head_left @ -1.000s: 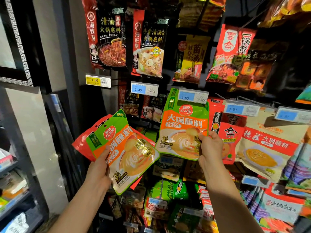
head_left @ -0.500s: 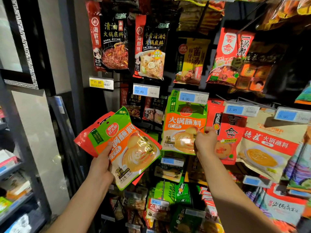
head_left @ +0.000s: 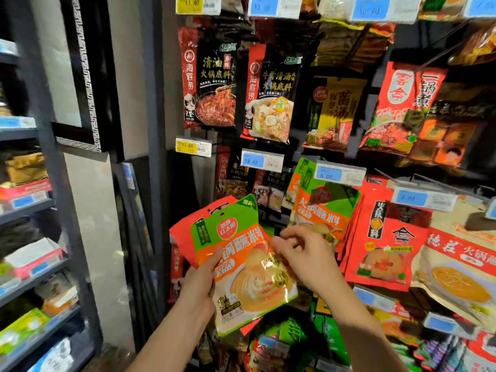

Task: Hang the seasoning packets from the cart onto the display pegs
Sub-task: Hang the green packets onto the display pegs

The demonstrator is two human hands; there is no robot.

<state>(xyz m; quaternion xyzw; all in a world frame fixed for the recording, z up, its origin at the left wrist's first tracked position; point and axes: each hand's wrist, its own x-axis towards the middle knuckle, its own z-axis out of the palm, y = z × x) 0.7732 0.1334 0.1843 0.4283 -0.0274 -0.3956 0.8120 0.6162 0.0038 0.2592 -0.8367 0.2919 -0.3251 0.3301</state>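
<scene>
My left hand [head_left: 200, 288] grips a fanned stack of seasoning packets [head_left: 249, 280]: a green-and-orange one in front and a red one behind. My right hand [head_left: 303, 257] hovers over the front packet's upper right edge with thumb and fingers curled and pinched close; I cannot tell whether they grip it. Behind the right hand, a matching green-and-orange packet [head_left: 326, 208] hangs on a peg under the 6.00 price tag [head_left: 339, 174].
Rows of hanging sauce packets fill the peg wall: black ones [head_left: 212, 84] above, red ones [head_left: 383, 237] to the right, more below. A dark pillar [head_left: 158, 103] borders the wall on the left. Stocked shelves [head_left: 29, 205] stand at the far left.
My right hand has let go of the green-and-orange packet, which now hangs on the peg, and has moved down-left to the stack in my left hand. The camera has tilted up and closer.
</scene>
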